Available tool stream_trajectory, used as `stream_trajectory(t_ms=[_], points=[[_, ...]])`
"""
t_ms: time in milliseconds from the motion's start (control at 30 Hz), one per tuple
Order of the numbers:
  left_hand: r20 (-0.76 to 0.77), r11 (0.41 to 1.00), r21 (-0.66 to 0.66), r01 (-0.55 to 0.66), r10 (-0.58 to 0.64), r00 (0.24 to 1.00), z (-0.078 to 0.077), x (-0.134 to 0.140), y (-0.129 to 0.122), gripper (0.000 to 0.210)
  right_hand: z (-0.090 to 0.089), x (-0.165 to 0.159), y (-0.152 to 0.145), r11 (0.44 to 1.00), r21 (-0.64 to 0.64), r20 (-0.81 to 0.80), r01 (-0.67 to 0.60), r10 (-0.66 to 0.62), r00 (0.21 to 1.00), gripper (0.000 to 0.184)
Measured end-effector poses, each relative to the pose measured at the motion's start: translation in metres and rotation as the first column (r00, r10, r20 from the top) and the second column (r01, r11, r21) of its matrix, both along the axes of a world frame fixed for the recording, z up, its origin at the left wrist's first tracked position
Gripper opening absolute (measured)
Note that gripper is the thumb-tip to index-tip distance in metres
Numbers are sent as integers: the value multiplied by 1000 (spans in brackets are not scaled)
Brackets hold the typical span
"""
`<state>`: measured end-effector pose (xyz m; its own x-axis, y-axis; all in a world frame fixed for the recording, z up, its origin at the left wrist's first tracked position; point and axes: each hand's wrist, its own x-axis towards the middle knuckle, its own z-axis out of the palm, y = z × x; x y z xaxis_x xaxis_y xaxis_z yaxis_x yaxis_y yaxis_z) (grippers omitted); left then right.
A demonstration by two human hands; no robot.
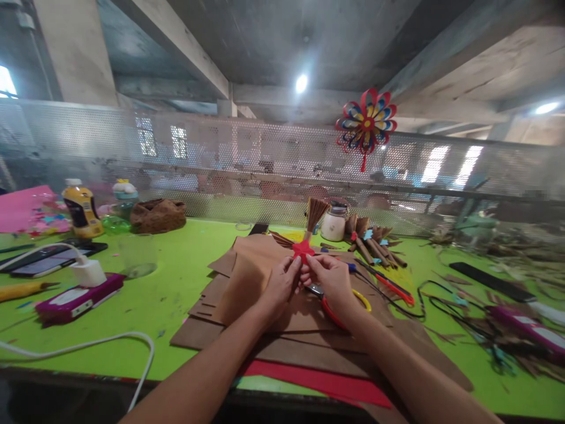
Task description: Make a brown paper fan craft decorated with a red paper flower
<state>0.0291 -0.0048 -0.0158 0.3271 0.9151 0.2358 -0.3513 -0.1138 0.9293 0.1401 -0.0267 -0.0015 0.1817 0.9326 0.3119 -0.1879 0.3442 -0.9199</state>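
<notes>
Between the fingertips of both hands is a small red star-like flower cutout (303, 248), which looks like paper or felt. My left hand (282, 281) pinches its lower left edge, and my right hand (332, 280) closes on its right side. Directly behind it stands a brown fringed paper piece (315, 213) with a narrow stem; whether the two are joined I cannot tell. Beneath my hands lie stacked brown paper sheets (247, 271). Scissors with red and yellow handles (331, 312) rest under my right hand, partly hidden by it.
Rolled brown paper pieces (371, 241) with blue bits lie behind on the right, beside a lidded jar (334, 224). An orange-red tool (395, 287) and dark cables are at right. Purple power strips (82, 300) sit on both sides. A clear cup (138, 256) stands left.
</notes>
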Motion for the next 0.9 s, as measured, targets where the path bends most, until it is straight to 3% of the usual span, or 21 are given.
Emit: stream_trajectory(t_ms=[333, 633, 900], points=[[-44, 999, 35, 39, -38, 998, 2, -2, -3, 37, -1, 1, 0, 999, 0, 46, 44, -44, 998, 34], [40, 997, 12, 82, -82, 996, 6, 1, -8, 36, 2, -1, -3, 998, -35, 79, 56, -53, 996, 35], [-69, 1000, -6, 22, -22, 997, 6, -2, -7, 41, -2, 0, -1, 998, -26, 109, 65, -62, 992, 36]])
